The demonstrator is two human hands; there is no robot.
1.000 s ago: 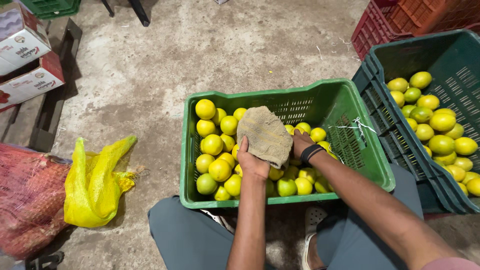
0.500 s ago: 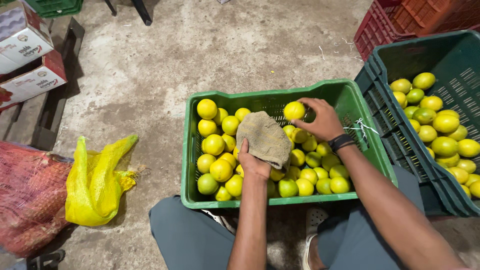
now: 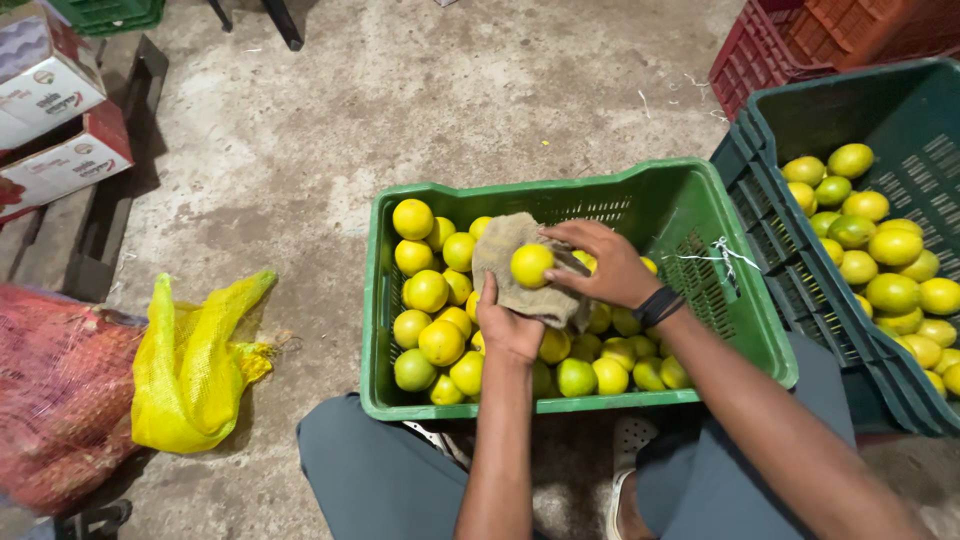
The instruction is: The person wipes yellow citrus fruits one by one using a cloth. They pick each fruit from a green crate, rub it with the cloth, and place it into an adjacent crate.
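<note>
We're at the wipe step: left hand [image 3: 508, 328] grip pinches the cloth [image 3: 520, 268], right hand [image 3: 602, 266] grip closes on a fruit [image 3: 531, 265], pressing it onto the cloth above the green crate [image 3: 735, 300]. Next probably needs rotating the fruit within the cloth.

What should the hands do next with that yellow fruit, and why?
Probably rub the fruit with the cloth: the right hand presses it onto the cloth, which the left hand holds up over the green crate.
</note>
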